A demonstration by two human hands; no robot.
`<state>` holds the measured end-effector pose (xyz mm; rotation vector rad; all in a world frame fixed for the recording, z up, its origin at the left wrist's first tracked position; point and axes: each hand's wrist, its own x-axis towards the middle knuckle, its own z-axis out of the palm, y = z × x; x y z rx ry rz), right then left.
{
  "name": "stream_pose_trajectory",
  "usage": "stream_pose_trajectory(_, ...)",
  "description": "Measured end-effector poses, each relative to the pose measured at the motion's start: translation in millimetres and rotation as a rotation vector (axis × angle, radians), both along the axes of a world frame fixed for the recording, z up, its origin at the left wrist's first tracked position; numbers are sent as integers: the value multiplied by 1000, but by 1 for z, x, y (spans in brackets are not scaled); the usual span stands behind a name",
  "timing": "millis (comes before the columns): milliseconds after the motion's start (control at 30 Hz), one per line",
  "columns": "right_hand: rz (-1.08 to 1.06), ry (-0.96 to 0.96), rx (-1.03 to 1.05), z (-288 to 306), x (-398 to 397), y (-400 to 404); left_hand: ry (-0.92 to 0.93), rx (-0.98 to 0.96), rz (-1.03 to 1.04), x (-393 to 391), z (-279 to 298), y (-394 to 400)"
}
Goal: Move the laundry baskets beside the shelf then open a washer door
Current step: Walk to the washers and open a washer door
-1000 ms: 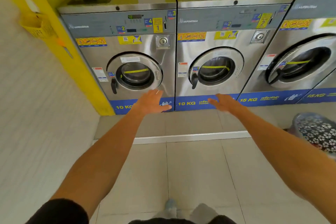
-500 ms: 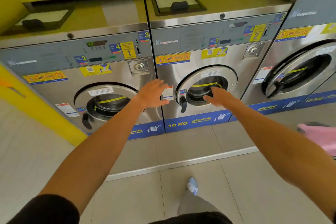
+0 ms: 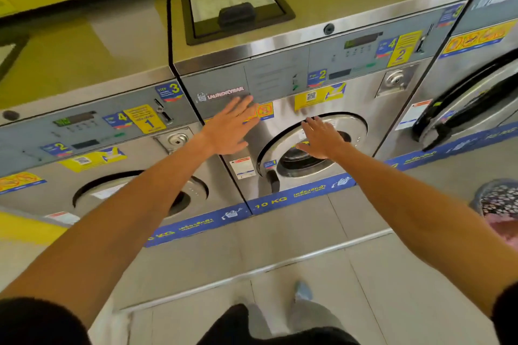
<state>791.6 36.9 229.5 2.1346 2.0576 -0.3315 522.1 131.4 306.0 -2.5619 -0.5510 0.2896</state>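
From the head camera, looking down over both outstretched arms, the person stands right in front of the middle washer (image 3: pixel 322 126), the one marked 10 KG. Its round door (image 3: pixel 316 145) sits flush in the steel front, so I judge it not yet opened; the black door handle (image 3: pixel 273 180) at its lower left is untouched.

The left hand (image 3: pixel 228 129) is spread flat with straight fingers over the panel and the warning stickers just left of the door, holding nothing. Whether the palm touches the metal I cannot tell. The right hand (image 3: pixel 322 138) is also open, fingers straight, over the upper part of the door ring, and grips nothing.

As for the baskets, only one laundry basket (image 3: pixel 497 202) shows, a patterned one on the floor at the far right edge, well apart from the hands. No shelf is in view, so I cannot say whether it stands where it should. With both hands free and at the washer, the basket part looks done and the door remains.

Against the frame half a second back, the person has stepped closer: the middle washer fills more of the view and the left washer (image 3: pixel 92 154) has slid partly off to the side. The left hand has crossed from the left washer's front onto the middle one's panel, and the right hand has risen from the door glass to the ring's top.
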Motion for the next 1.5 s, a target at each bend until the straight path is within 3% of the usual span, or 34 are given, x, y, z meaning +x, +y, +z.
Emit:
stream_pose_trajectory(500,-137,-8,119,-21,-16,27,141,233,-165,-16,-14,45)
stream_pose_trajectory(833,-292,44,242,-40,-31,-13,159,335,-212,-17,-16,45)
stream_pose_trajectory(1067,-369,46,327,-60,-41,-64,122,334,-234,-18,-16,46)
stream_pose_trajectory(1500,-681,236,395,-78,-57,-103,110,323,-215,-17,-9,39)
